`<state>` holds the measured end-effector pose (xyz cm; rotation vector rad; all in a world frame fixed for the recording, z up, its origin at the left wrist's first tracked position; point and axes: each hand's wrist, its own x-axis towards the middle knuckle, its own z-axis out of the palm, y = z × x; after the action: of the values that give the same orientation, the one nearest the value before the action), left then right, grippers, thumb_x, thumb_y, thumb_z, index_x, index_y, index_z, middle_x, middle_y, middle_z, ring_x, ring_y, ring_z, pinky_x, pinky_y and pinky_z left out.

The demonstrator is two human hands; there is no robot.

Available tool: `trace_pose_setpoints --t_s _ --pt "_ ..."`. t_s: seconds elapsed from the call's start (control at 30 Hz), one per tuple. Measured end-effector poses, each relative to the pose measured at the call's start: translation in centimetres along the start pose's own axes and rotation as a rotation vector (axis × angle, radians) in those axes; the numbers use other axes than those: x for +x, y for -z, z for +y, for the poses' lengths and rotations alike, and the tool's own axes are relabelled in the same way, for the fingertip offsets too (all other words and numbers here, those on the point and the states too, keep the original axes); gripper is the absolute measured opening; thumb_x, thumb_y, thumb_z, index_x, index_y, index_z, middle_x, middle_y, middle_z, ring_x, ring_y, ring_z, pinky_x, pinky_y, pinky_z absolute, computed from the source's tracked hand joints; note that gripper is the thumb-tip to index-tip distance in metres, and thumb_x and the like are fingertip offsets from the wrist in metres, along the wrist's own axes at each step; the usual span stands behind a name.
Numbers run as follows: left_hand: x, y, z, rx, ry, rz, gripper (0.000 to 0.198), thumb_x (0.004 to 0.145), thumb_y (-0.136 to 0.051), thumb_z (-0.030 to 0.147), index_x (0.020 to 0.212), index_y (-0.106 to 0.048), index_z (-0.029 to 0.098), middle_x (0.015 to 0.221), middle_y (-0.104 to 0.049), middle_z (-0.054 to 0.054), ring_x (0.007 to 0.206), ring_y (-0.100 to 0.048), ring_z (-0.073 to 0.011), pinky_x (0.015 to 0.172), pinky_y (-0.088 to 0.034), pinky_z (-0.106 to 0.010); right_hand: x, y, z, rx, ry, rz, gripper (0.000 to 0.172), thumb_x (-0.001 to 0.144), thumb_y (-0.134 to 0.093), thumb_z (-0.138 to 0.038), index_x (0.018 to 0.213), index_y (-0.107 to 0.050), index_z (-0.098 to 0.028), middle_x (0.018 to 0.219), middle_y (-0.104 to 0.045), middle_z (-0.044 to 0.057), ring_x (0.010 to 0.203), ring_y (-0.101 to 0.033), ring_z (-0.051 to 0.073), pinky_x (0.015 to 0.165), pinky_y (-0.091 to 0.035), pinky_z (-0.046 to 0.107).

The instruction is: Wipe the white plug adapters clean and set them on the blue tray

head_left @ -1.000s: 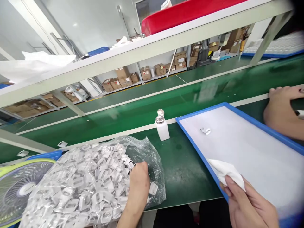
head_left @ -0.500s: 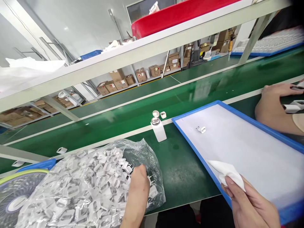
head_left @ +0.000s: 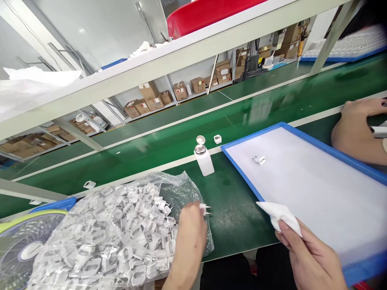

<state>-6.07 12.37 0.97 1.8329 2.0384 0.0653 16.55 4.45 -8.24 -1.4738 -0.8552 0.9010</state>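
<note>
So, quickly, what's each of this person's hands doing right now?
Left hand: closed, holding a white piece with two pins.
Right hand: closed, pinching a white cloth between thumb and fingers.

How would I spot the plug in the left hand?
Find the big clear bag. At its right end, the left hand holds a white plug, two pins pointing right. Similar pieces lie heaped inside; only this one is held.

The bare left forearm (head_left: 183,268) slants up from the lower edge; the left hand (head_left: 193,223) is turned back uppermost, fingers curled in a pinch and largely hidden; well apart, the right hand (head_left: 314,257) angles inward, thumb pressed against bent fingers; dark-clad legs (head_left: 225,272) show between.
</note>
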Motion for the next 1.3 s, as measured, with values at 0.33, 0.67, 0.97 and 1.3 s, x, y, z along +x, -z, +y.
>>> trace_pose_setpoints --t_s 0.33,0.67,0.97,1.3 --pt "0.5 -4.1 1.9 -0.367 -0.229 -0.132 0.049 0.083 -0.071 0.020 0.132 -0.066 0.020 0.119 -0.070 -0.013 0.098 -0.065 -0.0260 0.085 -0.050 -0.034 0.3 -2.9 -1.9 -0.082 -0.027 -0.239 0.040 0.100 -0.051 -0.053 0.082 -0.063 -0.019 0.071 -0.054 0.000 0.065 -0.052 0.015 0.056 -0.044 0.023" --pt "0.8 -8.0 0.7 -0.463 -0.594 -0.010 0.057 0.075 -0.043 -0.010 0.112 -0.074 0.019 0.089 -0.069 -0.007 0.089 -0.064 -0.0211 0.074 -0.058 -0.029 -0.1 -4.7 1.6 -0.516 0.624 -0.395 0.028 0.102 -0.037 -0.012 0.091 -0.062 -0.019 0.087 -0.060 0.006 0.075 -0.057 0.019 0.067 -0.047 0.031" --pt "1.3 -9.2 -0.8 -0.421 -0.779 0.144 0.041 0.088 -0.049 0.002 0.121 -0.071 0.015 0.092 -0.077 -0.010 0.092 -0.068 -0.0241 0.077 -0.060 -0.034 -1.6 -3.6 2.7 -0.668 0.935 -0.438 0.033 0.095 -0.040 -0.004 0.116 -0.064 -0.013 0.089 -0.065 0.006 0.075 -0.057 0.021 0.065 -0.046 0.035" --pt "0.9 -8.7 -0.2 -0.465 -0.685 0.045 0.052 0.088 -0.041 0.000 0.124 -0.072 0.021 0.104 -0.078 -0.009 0.098 -0.067 -0.0228 0.083 -0.060 -0.033 -1.2 -4.8 2.7 -0.565 0.667 -0.345 0.032 0.102 -0.035 -0.012 0.109 -0.066 -0.016 0.084 -0.063 0.007 0.072 -0.058 0.020 0.064 -0.044 0.033"
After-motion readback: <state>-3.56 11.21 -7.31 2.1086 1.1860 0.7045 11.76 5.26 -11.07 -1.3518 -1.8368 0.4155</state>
